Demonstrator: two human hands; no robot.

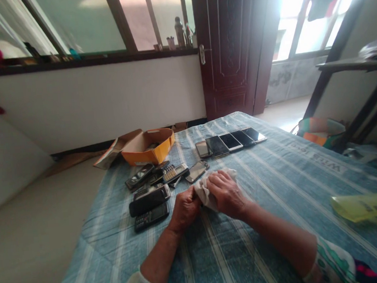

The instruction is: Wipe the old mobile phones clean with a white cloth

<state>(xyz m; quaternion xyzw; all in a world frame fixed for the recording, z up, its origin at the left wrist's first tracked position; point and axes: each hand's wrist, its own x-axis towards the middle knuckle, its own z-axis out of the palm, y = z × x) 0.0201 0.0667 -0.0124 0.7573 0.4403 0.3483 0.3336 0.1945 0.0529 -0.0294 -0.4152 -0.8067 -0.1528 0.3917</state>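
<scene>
My left hand point(185, 208) and my right hand point(226, 194) meet in the middle of the blue striped cloth point(277, 173). Both close round a white rag point(203, 189) bunched between them; whatever lies under the rag is hidden. Just left of my left hand lie several old keypad phones point(149, 201) in a loose heap. Beyond my hands a row of flat smartphones point(230, 142) lies side by side, screens up. One more smartphone point(196, 171) lies alone near the rag.
An open orange cardboard box point(149, 147) stands at the far left edge of the cloth. A yellow plastic bag point(366, 206) lies to the right. A dark wooden door point(229, 45) and a white wall are behind; a dark frame point(353, 100) stands at right.
</scene>
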